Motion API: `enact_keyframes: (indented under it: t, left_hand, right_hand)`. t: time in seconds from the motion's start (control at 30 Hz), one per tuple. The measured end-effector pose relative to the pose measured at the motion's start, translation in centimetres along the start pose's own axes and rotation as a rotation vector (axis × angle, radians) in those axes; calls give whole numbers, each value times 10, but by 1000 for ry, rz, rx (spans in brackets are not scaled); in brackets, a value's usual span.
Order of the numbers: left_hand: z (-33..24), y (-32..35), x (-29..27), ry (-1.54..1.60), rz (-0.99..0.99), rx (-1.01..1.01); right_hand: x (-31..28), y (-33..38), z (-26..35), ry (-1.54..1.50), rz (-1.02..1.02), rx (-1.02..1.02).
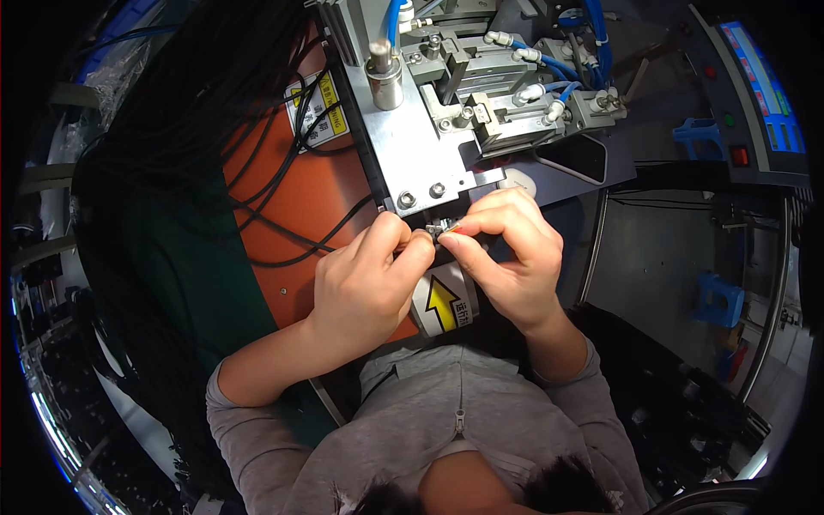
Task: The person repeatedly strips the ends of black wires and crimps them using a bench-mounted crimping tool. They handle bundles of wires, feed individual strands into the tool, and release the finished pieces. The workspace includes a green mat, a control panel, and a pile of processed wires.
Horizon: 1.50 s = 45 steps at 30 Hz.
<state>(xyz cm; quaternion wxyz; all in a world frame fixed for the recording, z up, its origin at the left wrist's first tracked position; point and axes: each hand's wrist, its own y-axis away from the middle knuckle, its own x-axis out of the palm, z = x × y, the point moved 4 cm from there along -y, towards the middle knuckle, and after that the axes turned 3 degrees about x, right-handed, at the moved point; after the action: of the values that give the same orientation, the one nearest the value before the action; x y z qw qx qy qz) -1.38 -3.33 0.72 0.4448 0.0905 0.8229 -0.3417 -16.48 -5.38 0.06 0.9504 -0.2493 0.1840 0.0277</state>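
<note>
My left hand and my right hand meet just below the front edge of a metal machine plate. Between their fingertips is a small silvery piece with a bit of orange at its right side, too small to name. The right thumb and index finger pinch it from the right. On the left, thumb and index finger are pressed together at its other end; what lies inside them is hidden. Black cables run from the left toward my left hand.
Metal clamps and cylinders with blue air tubes stand on the machine. A black cable bundle hangs at left beside an orange surface. A yellow arrow label sits below my hands. At right are a phone-like slab and a control screen.
</note>
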Motion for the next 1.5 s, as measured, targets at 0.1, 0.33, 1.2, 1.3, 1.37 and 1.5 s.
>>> enact_keyframes:
  t: [0.1, 0.33, 1.2, 1.3, 1.37, 1.5]
  left_hand:
    - [-5, -1, -1, -137, 72, 46]
    - [-4, 3, 5, 36, 15, -12]
    - [-10, 5, 17, -221, 111, 152]
    - [-11, 6, 19, -234, 120, 133]
    - [-11, 6, 18, -239, 137, 122]
    - [-10, 5, 19, -219, 108, 116]
  right_hand:
    - [-6, -5, 6, 168, 160, -15]
    - [2, 8, -11, -152, -2, 185]
    - [4, 10, -34, 85, 157, 129]
    - [8, 14, -27, 247, 151, 85]
    - [10, 18, -29, 205, 130, 77]
    - [11, 19, -33, 153, 88, 85]
